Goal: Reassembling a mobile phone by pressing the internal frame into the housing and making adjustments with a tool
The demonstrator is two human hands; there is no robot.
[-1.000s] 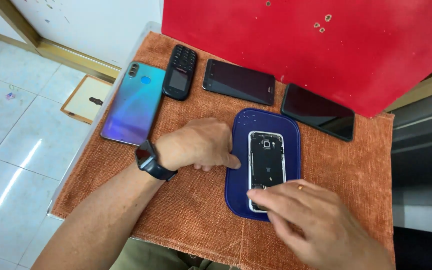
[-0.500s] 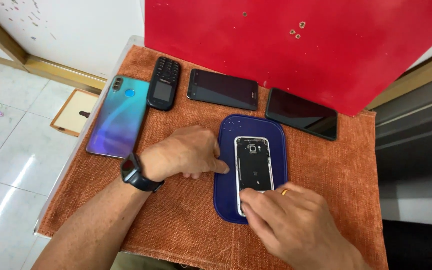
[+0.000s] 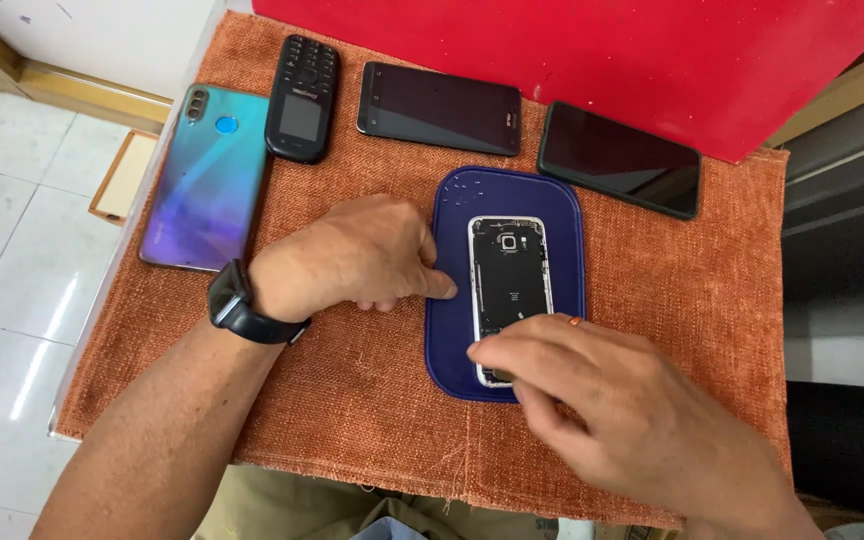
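— Where is the opened phone?

— The opened phone, its back cover off and dark insides showing, lies lengthwise on the blue mat, roughly centred, with a blue margin on the left, top and right sides.

— And the hands?

— The left hand rests on the orange cloth, fingers curled, one fingertip touching the mat's left edge just beside the phone. It holds nothing. The right hand covers the phone's lower end, fingertips bunched narrowly on the bottom edge; I cannot tell whether they pinch anything.

— Room to move?

— Above the mat, three devices line the cloth's far edge: a black keypad phone, a dark smartphone and another black smartphone, this one near the mat's upper right corner. A blue-green phone lies at the left edge, above the left wrist. Bare cloth lies right of the mat and below it. A red board borders the far side.
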